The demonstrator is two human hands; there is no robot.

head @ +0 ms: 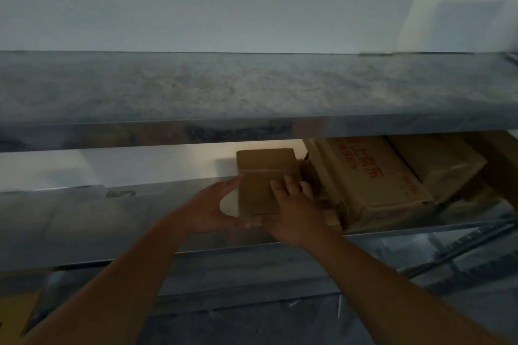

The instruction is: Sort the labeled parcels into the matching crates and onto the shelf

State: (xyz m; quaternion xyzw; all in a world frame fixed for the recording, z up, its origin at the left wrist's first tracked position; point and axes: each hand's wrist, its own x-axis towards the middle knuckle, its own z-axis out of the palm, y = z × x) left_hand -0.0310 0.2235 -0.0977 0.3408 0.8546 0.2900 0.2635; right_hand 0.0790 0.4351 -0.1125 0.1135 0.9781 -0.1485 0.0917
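Observation:
A small brown cardboard parcel (260, 179) lies flat on the middle level of a metal shelf (84, 218). My left hand (213, 210) touches its left side, fingers straight along the edge and thumb under the near corner. My right hand (294, 207) rests flat on the parcel's top right part, fingers spread and fairly straight. Both forearms reach up from the bottom of the view. No label shows on the parcel in this dim light.
A larger cardboard box with orange print (372, 176) lies just right of the parcel, with another box (440, 165) behind it. The top shelf level (252, 92) hangs close above. Bare shelf surface stretches to the left. A yellowish carton (14, 314) shows at the bottom left.

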